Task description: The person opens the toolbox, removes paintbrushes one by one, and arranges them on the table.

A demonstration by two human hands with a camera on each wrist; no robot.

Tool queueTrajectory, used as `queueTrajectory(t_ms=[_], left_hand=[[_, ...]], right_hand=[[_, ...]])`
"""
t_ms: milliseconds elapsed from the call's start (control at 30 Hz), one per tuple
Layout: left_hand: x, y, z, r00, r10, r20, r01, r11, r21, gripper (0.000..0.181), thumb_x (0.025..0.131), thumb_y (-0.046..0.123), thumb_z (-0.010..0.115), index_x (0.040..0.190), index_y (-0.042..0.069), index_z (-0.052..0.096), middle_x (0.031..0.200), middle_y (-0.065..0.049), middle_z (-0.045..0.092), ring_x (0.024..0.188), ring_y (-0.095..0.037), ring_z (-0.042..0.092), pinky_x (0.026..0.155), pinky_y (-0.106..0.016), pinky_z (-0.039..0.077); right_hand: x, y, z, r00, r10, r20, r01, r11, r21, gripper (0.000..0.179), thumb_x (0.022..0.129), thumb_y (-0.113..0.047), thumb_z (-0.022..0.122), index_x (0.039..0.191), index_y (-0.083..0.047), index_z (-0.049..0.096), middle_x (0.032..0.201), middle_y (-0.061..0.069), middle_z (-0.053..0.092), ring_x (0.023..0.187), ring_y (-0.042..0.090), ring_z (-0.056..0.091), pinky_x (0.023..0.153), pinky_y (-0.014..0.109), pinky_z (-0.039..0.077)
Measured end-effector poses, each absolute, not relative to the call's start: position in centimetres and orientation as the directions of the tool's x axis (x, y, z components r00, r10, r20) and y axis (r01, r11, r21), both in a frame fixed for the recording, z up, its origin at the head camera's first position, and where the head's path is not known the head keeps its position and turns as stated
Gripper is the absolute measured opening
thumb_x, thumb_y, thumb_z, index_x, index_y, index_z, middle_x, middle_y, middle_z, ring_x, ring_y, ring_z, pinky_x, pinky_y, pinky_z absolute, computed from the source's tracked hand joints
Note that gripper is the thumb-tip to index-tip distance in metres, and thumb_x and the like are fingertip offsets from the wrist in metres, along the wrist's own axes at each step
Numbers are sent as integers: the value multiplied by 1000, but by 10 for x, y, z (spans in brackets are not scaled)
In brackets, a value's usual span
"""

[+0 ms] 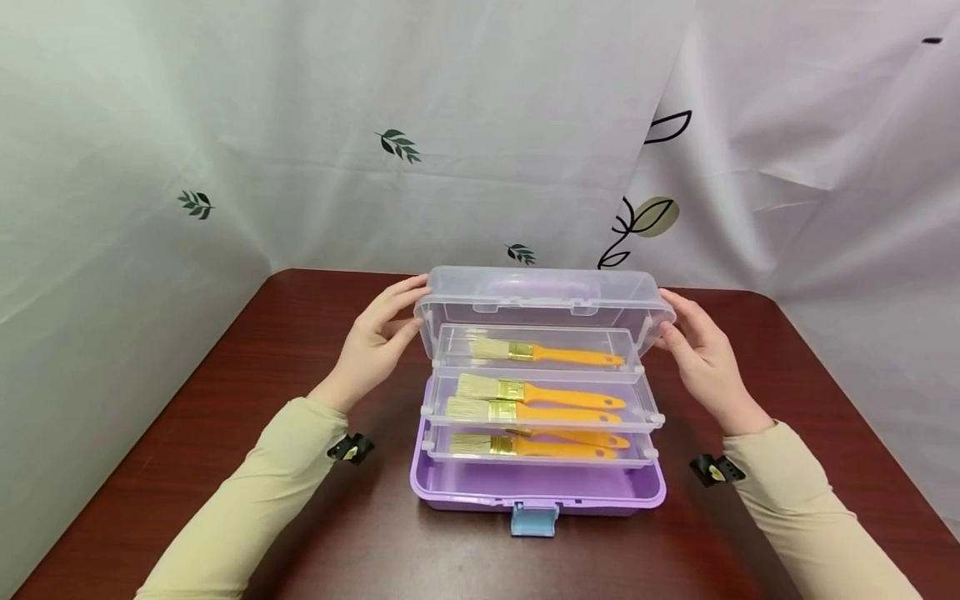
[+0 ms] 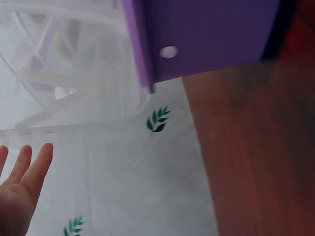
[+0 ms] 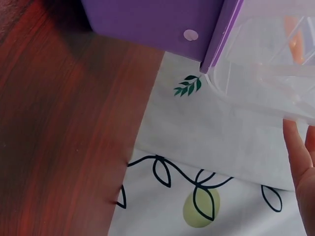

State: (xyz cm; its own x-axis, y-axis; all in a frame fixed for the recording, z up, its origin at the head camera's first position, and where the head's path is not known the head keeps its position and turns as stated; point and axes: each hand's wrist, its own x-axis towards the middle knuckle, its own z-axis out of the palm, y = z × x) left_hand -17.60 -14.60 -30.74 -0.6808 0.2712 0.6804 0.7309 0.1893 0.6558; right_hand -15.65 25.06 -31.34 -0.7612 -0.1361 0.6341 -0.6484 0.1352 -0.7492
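A purple toolbox (image 1: 536, 481) stands with its clear plastic lid (image 1: 540, 287) raised. Clear trays (image 1: 442, 408) rise in steps beneath the lid. Several paintbrushes (image 1: 577, 357) with orange handles and pale bristles lie in them. At the lid's left end is my left hand (image 1: 375, 342), its fingertips and thumb against the plastic. My right hand (image 1: 701, 358) is at the right end in the same way. In the left wrist view the fingers (image 2: 37, 172) look straight, close to the lid's edge. One finger (image 3: 297, 152) meets that edge in the right wrist view.
The toolbox sits on a dark reddish-brown table (image 1: 300, 508). Its blue latch (image 1: 534, 521) hangs down at the front. A pale curtain (image 1: 337, 192) with leaf prints hangs behind and beside the table.
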Motion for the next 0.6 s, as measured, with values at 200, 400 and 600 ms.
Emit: queueTrajectory(t_ms=[200, 400, 600], left_hand=[[-178, -146, -319, -759, 265, 595, 646, 182, 742, 50, 88, -11, 56, 136, -4, 46, 137, -16, 46, 119, -6, 51, 87, -17, 51], [-183, -143, -321, -815, 238, 528, 575, 221, 788, 54, 89, -8, 58, 140, 3, 45, 139, -12, 47, 120, -24, 52, 87, -17, 51], [-190, -141, -322, -845, 207, 494, 531, 211, 820, 54, 90, -6, 57, 141, 5, 44, 138, -15, 50, 117, -27, 54, 83, -20, 54]], right_hand=[[-161, 251, -310, -801, -106, 589, -598, 161, -785, 40, 94, 8, 45, 134, 1, 50, 105, -7, 62, 90, 1, 63, 73, 14, 54], [-167, 253, -307, -827, -116, 551, -563, 173, -808, 39, 96, 4, 46, 134, -4, 52, 105, -8, 62, 87, 0, 63, 71, 14, 55], [-174, 255, -303, -871, -113, 479, -491, 261, -831, 38, 98, -5, 48, 135, -8, 51, 101, -13, 61, 83, -2, 61, 69, 14, 55]])
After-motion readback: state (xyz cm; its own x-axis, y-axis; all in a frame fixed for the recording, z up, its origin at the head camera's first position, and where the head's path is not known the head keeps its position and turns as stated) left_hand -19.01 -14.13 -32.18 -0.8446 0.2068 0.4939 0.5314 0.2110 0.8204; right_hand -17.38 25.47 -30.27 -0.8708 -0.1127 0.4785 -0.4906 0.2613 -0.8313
